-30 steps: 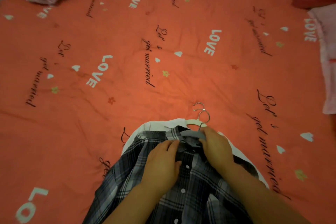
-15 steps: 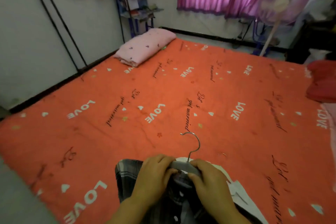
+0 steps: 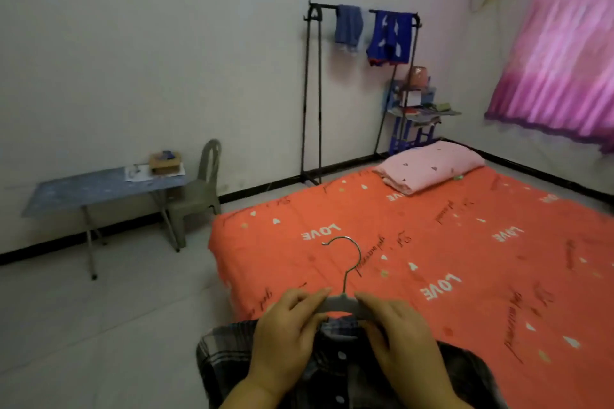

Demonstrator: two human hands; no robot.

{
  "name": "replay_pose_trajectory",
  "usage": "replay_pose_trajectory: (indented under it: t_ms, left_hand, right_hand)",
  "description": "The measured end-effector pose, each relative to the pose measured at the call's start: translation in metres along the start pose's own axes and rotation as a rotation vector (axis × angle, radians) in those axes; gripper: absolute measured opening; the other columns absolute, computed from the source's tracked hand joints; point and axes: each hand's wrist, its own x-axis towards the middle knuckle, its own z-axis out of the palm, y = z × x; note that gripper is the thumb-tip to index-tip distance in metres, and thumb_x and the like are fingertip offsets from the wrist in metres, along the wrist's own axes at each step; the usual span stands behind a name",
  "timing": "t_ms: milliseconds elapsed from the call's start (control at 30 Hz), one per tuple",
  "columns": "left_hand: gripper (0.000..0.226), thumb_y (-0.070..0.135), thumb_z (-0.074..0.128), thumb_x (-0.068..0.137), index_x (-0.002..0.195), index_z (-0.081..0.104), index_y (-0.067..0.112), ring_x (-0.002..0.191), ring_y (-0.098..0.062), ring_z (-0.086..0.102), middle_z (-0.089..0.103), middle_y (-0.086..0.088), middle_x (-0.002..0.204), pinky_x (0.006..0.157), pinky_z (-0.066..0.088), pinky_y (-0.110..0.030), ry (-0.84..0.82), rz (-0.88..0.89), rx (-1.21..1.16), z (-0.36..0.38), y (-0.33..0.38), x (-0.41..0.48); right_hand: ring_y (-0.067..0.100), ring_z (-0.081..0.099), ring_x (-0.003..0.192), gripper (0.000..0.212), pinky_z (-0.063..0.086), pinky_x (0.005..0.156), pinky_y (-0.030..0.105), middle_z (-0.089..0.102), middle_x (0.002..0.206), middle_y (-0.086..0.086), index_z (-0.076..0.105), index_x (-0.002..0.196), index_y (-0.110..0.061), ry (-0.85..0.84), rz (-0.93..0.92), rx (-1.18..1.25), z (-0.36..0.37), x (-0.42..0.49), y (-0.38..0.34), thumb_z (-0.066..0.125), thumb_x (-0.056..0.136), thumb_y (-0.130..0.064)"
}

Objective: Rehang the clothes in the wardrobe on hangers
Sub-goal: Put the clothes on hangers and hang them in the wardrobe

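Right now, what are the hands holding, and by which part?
Both grip the grey hanger carrying the plaid shirt: the left hand on its left arm, the right hand on its right arm, near the middle.

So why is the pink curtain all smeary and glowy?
In the head view the curtain is streaked, probably motion blur, worst toward the right edge; it glows because light shines through it while the rest of the picture is dim; in the same view the left hand, the right hand and the hanger they grip look sharper.
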Motion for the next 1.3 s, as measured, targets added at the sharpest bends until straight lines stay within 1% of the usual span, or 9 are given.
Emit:
replay_pose_trajectory:
  t_ms: [67,167,333,433,700,833,1000,1200,1300]
  left_hand:
    - [0.033,0.027,0.063,0.077,0.109,0.070,0.022,0.073,-0.011,0.060,0.065,0.004,0.084,0.059,0.050,-0.025,0.061,-0.019,0.036,-0.049,-0.032,0.000]
    - [0.037,0.016,0.066,0.075,0.111,0.070,0.020,0.073,-0.021,0.065,0.065,-0.001,0.087,0.061,0.055,-0.034,0.148,-0.053,0.101,-0.125,-0.080,-0.001]
    - [0.035,0.016,0.065,0.076,0.111,0.070,0.016,0.072,-0.024,0.065,0.065,-0.004,0.087,0.058,0.055,-0.036,0.290,-0.084,0.268,-0.242,-0.147,-0.006]
    - [0.034,0.017,0.065,0.076,0.110,0.071,0.015,0.067,-0.023,0.064,0.065,-0.004,0.086,0.054,0.054,-0.036,0.368,-0.113,0.383,-0.299,-0.187,-0.010]
    - [0.033,0.024,0.072,0.078,0.109,0.070,0.017,0.071,-0.017,0.062,0.064,0.002,0.088,0.061,0.054,-0.039,0.589,-0.298,0.578,-0.417,-0.301,-0.010]
    - [0.034,0.021,0.076,0.076,0.109,0.070,0.017,0.068,-0.016,0.060,0.064,0.002,0.086,0.060,0.053,-0.033,0.676,-0.385,0.683,-0.472,-0.355,0.005]
    - [0.032,0.022,0.075,0.077,0.109,0.071,0.016,0.066,-0.019,0.060,0.064,0.001,0.086,0.057,0.051,-0.032,0.753,-0.468,0.860,-0.542,-0.413,0.022]
    - [0.036,0.020,0.078,0.074,0.109,0.071,0.016,0.071,-0.022,0.057,0.063,-0.001,0.081,0.060,0.052,-0.039,0.809,-0.545,0.993,-0.622,-0.502,0.020]
    - [0.036,0.020,0.077,0.076,0.111,0.070,0.018,0.074,-0.023,0.058,0.062,-0.001,0.083,0.062,0.052,-0.045,0.869,-0.550,1.008,-0.667,-0.559,0.017]
  right_hand:
    - [0.026,0.063,0.065,0.060,0.049,0.055,0.032,0.064,0.076,0.002,0.070,0.105,-0.013,0.025,-0.073,-0.007,0.024,0.026,-0.048,0.088,0.050,0.004]
    - [0.026,0.062,0.062,0.061,0.049,0.051,0.033,0.063,0.074,0.004,0.071,0.106,-0.012,0.055,-0.186,0.008,0.063,0.066,-0.122,0.089,0.050,0.003]
    - [0.023,0.062,0.064,0.059,0.045,0.050,0.022,0.064,0.076,0.002,0.070,0.109,-0.015,0.072,-0.352,0.101,0.123,0.123,-0.235,0.089,0.054,-0.003]
    - [0.025,0.063,0.066,0.056,0.049,0.045,0.030,0.065,0.079,0.003,0.069,0.110,-0.016,0.085,-0.458,0.145,0.159,0.156,-0.295,0.088,0.058,-0.007]
    - [0.021,0.064,0.070,0.055,0.048,0.040,0.027,0.066,0.081,-0.001,0.066,0.114,-0.020,0.079,-0.712,0.269,0.270,0.253,-0.429,0.086,0.063,-0.012]
    - [0.021,0.062,0.066,0.056,0.042,0.032,0.026,0.066,0.079,-0.003,0.066,0.113,-0.022,0.066,-0.822,0.334,0.322,0.311,-0.495,0.087,0.062,-0.014]
    - [0.027,0.060,0.070,0.047,0.046,0.037,0.034,0.066,0.085,0.003,0.062,0.120,-0.021,0.008,-0.933,0.435,0.383,0.377,-0.580,0.079,0.076,-0.015]
    - [0.022,0.060,0.059,0.051,0.038,0.028,0.027,0.065,0.075,-0.001,0.067,0.110,-0.020,0.057,-1.060,0.531,0.458,0.431,-0.683,0.087,0.063,-0.014]
    - [0.022,0.060,0.058,0.047,0.041,0.031,0.031,0.064,0.074,0.000,0.066,0.109,-0.019,0.063,-1.109,0.564,0.501,0.455,-0.741,0.084,0.066,-0.013]
